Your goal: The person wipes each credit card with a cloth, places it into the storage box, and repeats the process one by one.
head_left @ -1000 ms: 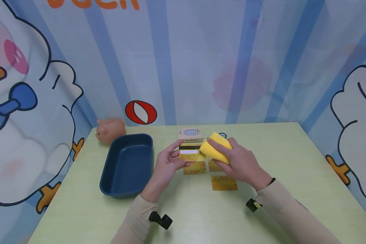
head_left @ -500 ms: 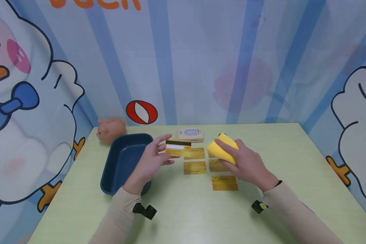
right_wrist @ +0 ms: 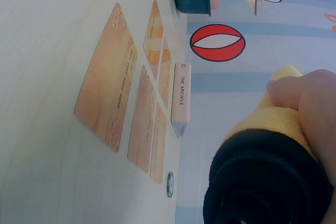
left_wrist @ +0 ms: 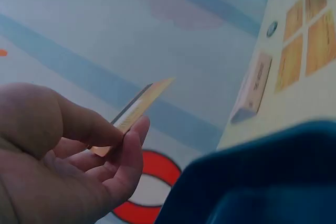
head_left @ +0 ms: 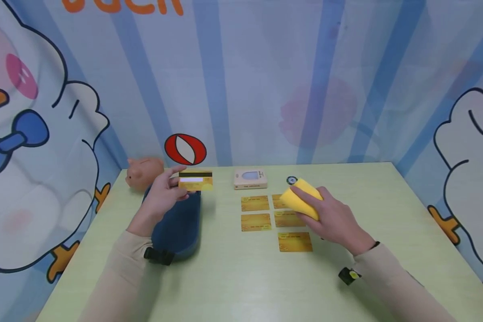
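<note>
Between thumb and fingers my left hand (head_left: 158, 199) pinches a gold bank card (head_left: 195, 180), its black magnetic stripe and white signature strip facing me. Hand and card are raised over the far part of the dark blue tray (head_left: 181, 223), hiding some of it. My right hand (head_left: 336, 221) grips a rolled yellow cloth (head_left: 302, 200) with a soft surface; the right wrist view shows a dark rounded end (right_wrist: 262, 177) on it. The cloth is above several gold cards lying flat, among them a front card (head_left: 295, 242) and a left card (head_left: 256, 222), and partly covers two.
A pink piggy bank (head_left: 144, 172) stands behind the tray at the back left. A small box (head_left: 250, 179) lettered "THE ARCHIVE" lies near the table's back edge, with a round dark chip (head_left: 291, 180) to its right. A printed curtain (head_left: 257, 80) hangs behind.
My left hand has carried the pinched card leftward from beside the yellow cloth to over the tray. My right hand has shifted slightly right and down with the cloth, uncovering the chip.
</note>
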Tool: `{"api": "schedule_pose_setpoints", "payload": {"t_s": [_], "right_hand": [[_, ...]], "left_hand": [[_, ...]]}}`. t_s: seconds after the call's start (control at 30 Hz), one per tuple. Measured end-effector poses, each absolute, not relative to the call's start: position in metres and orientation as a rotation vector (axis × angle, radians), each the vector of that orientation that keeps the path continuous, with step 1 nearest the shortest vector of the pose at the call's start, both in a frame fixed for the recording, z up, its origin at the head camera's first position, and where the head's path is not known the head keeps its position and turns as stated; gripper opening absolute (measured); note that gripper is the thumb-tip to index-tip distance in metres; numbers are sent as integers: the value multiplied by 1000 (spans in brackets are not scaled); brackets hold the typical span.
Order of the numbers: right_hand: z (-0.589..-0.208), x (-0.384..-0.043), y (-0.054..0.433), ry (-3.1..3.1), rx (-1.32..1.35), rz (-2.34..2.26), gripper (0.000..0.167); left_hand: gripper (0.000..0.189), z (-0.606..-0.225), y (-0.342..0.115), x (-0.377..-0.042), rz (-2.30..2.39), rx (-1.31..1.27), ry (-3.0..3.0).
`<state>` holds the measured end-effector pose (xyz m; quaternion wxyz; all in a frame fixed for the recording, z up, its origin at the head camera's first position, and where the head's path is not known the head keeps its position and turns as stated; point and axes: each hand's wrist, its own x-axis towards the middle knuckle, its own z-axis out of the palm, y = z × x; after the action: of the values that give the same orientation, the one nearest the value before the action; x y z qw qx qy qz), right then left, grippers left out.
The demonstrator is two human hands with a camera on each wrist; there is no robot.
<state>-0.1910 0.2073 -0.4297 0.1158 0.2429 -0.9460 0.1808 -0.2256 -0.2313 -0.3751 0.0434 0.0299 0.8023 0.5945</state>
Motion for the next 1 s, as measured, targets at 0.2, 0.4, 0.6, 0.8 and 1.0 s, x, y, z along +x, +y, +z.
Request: {"api": "schedule_pose_setpoints", "payload": {"t_s": [0.2, 0.4, 0.6, 0.8, 1.0], "right_hand": [[-430, -190, 211, -2762, 704, 529, 70], [-432, -189, 213, -2767, 705, 529, 70], [-433, -188, 213, -2775, 712, 535, 71], [-433, -187, 214, -2778, 703, 528, 71], [-434, -186, 217, -2783, 684, 527, 71]], "left_hand": [[68, -382, -256, -237, 1678, -44, 2630], [67, -398, -270, -246, 1589, -156, 2669], [67, -412, -274, -257, 1550, -202, 2560], [72, -419, -275, -266, 1572, -221, 2456], [73, -425, -271, -270, 1572, -232, 2420]]}}
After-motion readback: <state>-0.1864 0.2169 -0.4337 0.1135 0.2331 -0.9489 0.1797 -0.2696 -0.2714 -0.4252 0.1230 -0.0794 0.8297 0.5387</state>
